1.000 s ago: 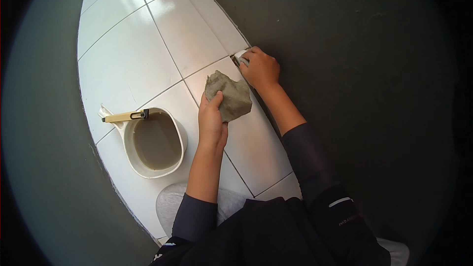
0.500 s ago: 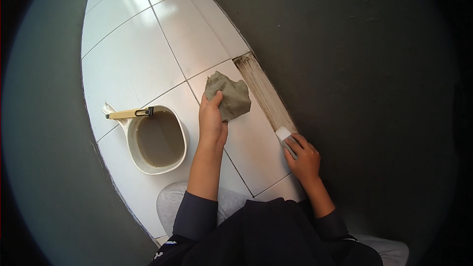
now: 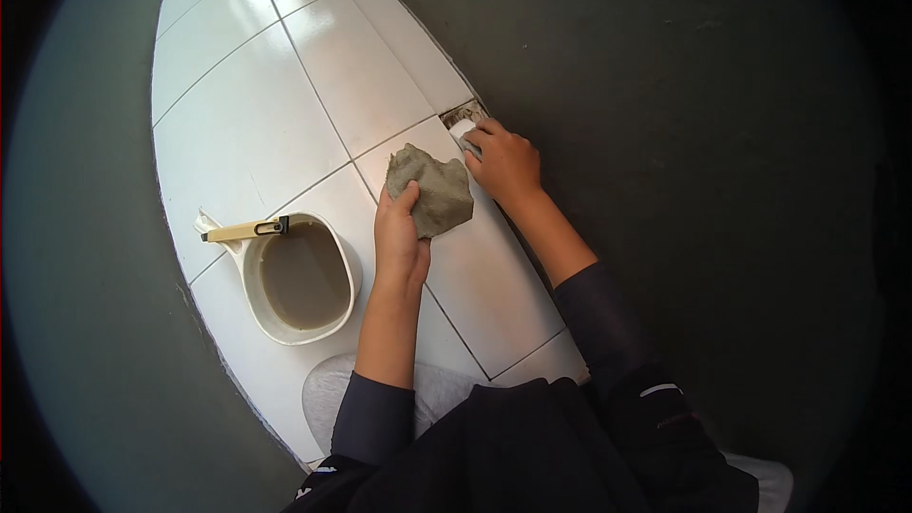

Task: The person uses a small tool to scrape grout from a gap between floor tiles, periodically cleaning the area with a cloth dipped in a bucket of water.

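My left hand [image 3: 397, 233] pinches a crumpled grey-brown rag [image 3: 435, 192], thumb on top, above the white tiles. At the far end of a recessed, dirt-stained strip [image 3: 458, 116] along the tiles' right edge, my right hand [image 3: 508, 163] grips a small white-and-grey block [image 3: 463, 129]; its material is unclear. Much of the strip is hidden under that hand and forearm. To the left stands a white handled dipper [image 3: 353, 290] with murky brownish water [image 3: 306, 275]. Across its handle and rim lies a yellow utility knife [image 3: 245, 231].
Glossy white tiles [image 3: 285, 95] with dark joints form a narrow, curved-looking surface running away from me. Dark grey surfaces [image 3: 684, 209] border it on both sides. My grey-clad knee [image 3: 328, 394] is at the near edge, close to the dipper.
My right hand has slid the block from the strip's near end to its far end. The left hand still holds the rag, almost in place.
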`<state>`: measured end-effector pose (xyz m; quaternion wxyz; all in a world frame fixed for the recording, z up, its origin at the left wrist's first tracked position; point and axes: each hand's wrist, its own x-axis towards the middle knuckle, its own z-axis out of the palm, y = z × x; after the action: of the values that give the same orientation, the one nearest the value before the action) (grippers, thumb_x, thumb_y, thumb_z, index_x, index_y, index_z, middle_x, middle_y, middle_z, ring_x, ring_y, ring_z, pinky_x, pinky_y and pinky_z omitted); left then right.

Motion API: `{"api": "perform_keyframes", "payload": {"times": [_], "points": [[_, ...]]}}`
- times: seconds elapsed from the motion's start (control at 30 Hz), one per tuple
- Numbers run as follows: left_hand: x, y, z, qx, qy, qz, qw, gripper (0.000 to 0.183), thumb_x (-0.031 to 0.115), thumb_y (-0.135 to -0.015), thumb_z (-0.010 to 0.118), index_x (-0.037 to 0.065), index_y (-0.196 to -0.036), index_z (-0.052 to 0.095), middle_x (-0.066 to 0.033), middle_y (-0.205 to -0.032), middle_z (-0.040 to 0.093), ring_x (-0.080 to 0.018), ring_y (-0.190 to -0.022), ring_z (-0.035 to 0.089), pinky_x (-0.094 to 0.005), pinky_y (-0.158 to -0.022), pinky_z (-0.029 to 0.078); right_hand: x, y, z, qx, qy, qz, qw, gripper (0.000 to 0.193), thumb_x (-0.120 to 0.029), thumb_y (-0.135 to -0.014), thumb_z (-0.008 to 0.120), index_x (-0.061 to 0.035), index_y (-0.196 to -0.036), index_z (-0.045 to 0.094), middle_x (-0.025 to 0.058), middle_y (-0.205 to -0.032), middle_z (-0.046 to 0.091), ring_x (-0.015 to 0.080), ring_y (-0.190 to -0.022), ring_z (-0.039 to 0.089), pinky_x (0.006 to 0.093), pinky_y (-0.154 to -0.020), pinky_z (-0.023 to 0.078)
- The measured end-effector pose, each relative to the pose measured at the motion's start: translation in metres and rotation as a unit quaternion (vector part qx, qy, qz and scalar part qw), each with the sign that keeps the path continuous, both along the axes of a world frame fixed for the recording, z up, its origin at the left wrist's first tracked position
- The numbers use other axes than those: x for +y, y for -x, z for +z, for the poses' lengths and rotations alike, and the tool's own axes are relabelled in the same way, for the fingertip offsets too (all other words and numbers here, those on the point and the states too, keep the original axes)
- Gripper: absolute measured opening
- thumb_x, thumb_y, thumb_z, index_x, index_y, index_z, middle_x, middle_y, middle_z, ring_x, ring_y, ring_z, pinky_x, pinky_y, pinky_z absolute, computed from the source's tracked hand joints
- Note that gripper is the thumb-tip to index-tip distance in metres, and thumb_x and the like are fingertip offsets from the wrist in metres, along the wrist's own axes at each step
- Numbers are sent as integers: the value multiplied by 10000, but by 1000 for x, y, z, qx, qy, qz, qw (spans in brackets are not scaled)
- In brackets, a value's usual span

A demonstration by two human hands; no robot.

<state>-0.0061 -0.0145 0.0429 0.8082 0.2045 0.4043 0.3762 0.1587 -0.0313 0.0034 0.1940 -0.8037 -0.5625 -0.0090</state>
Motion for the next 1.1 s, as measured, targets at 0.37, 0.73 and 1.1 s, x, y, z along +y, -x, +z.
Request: {"api": "perform_keyframes", "payload": {"times": [0.37, 0.73, 1.1], "points": [[-1, 0, 4, -4, 6, 13, 1000, 377, 127, -932, 440, 19, -1291, 405, -117, -1248, 501, -232, -1134, 508, -375, -975, 418, -181, 26, 18, 14, 41, -30, 999, 243, -173, -717, 686, -153, -959, 691, 8, -1101, 621, 259, -785, 647, 353, -704, 531], [-3, -4, 5, -15, 7, 3, 1000, 365, 129, -932, 448, 13, -1275, 403, -115, -1216, 508, -228, -1104, 522, -365, -957, 433, 36, 0, 3, -2, -29, -1, 1000, 159, -199, -714, 681, -150, -865, 690, 17, -1032, 619, 280, -778, 648, 391, -660, 536], [2, 4, 4, -11, 5, 15, 1000, 406, 109, -925, 441, 26, -1318, 380, -116, -1259, 490, -225, -1157, 490, -360, -971, 416, -113, 21, 26, 25, 81, -23, 996, 230, -173, -712, 689, -138, -939, 690, -1, -1098, 611, 261, -793, 646, 368, -700, 531]]}}
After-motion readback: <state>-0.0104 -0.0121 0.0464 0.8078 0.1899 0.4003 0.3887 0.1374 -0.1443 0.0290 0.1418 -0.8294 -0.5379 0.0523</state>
